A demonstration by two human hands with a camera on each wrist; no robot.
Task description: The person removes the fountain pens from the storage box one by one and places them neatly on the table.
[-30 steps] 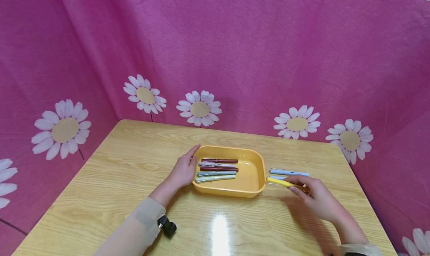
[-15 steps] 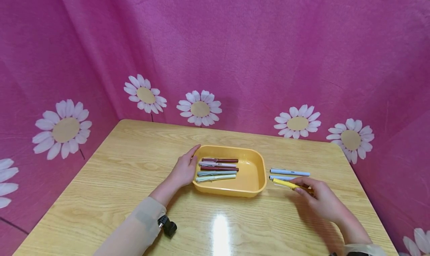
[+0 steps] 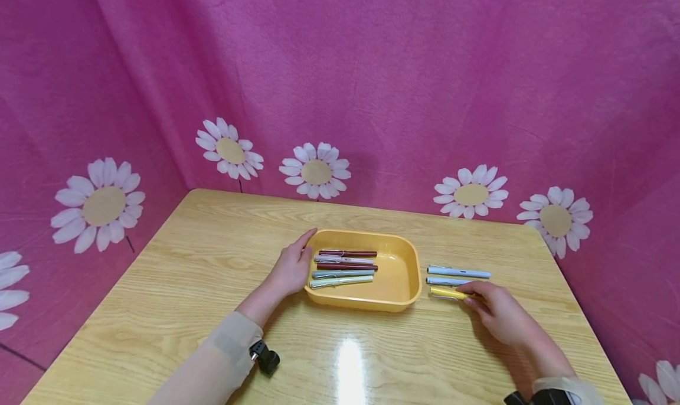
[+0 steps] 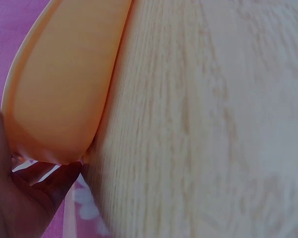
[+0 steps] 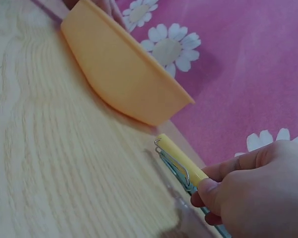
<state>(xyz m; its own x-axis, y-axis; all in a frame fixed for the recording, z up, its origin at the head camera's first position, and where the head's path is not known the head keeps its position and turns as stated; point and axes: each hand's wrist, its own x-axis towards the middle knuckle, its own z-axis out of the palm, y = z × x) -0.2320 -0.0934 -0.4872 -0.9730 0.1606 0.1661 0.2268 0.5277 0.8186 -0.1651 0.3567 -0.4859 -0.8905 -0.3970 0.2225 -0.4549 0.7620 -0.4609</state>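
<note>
My left hand (image 3: 291,268) grips the left end of a yellow-orange plastic tray (image 3: 409,275); in the left wrist view its fingers are at the end wall (image 4: 64,99). Between the thumb and fingers of my right hand (image 3: 502,313) is a yellow pen (image 3: 445,293), pinched low over the table, its wire clip toward the tray. In the right wrist view a bluish-green strip (image 5: 171,170) runs along the underside of the yellow pen. Just beyond lie two light blue pens, a far one (image 3: 459,272) and a nearer one (image 3: 443,281) partly hidden by my right fingers.
Several pens lie side by side in the tray's left half, among them a dark red pen (image 3: 347,267), a grey-blue pen (image 3: 342,274) and a pale green pen (image 3: 341,282). The wooden table (image 3: 239,234) meets a pink flowered cloth (image 3: 393,98) at the back.
My right hand has lowered the yellow pen toward the table and straightened it beside the light blue pens. The left hand and the tray have stayed in place.
</note>
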